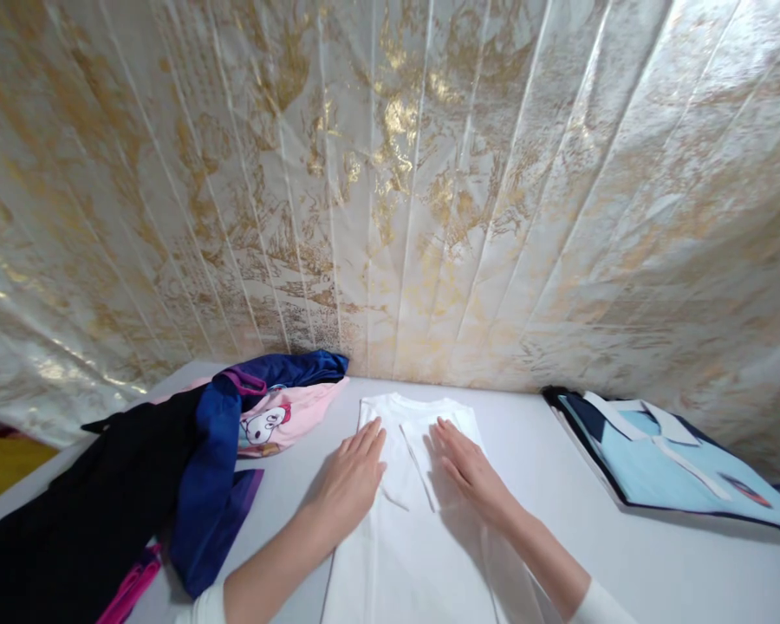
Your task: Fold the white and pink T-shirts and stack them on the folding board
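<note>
A white shirt (422, 572) lies on the white table in front of me, its neckline at the far end and its sides folded inward. My left hand (354, 472) rests flat on the shirt's left part, fingers stretched out and pointing away from me. On the right part, my right hand (464, 464) also lies flat with its fingers extended. Between the hands, folded sleeve edges show on the shirt's upper area. Neither hand grips the cloth. The near end of the shirt runs out of the frame.
To the left is a loose heap of clothes: a black garment (97, 503), a dark blue one (208, 485) and a pink one with a cartoon print (305, 412). At right lies a folded light blue collared shirt (682, 468) on other cloth. A gold-patterned curtain (396, 191) hangs behind the table (598, 555).
</note>
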A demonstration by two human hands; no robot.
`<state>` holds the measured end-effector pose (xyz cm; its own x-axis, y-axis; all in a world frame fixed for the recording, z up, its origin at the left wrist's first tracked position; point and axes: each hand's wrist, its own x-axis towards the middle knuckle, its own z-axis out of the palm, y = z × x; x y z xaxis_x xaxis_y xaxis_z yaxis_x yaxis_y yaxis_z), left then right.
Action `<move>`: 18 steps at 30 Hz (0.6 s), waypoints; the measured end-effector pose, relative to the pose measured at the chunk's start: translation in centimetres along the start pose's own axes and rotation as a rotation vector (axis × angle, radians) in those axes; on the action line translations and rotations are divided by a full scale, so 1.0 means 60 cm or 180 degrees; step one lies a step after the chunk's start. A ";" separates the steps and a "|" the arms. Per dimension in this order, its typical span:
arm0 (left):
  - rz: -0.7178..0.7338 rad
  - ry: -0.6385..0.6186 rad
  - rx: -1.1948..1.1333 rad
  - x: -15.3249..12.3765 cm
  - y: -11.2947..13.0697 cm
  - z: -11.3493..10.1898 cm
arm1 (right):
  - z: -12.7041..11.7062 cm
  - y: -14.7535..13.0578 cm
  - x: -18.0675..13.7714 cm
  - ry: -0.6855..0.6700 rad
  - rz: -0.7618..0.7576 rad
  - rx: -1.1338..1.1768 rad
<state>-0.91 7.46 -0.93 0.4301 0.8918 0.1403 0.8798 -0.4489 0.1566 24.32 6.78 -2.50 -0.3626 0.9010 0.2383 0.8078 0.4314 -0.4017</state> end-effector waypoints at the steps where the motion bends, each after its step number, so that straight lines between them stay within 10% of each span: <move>1: 0.0098 -0.0044 -0.0034 -0.019 0.009 0.006 | 0.000 0.010 -0.011 -0.0067 0.0018 -0.0190; 18: 0.1074 -0.0566 -0.0493 -0.029 0.127 0.014 | -0.023 0.057 -0.063 0.0280 0.0154 -0.0099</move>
<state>5.22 2.52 -0.81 0.7296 0.6827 0.0401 0.6482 -0.7089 0.2781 29.12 4.80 -3.56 -0.2817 0.9126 0.2964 0.8380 0.3844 -0.3872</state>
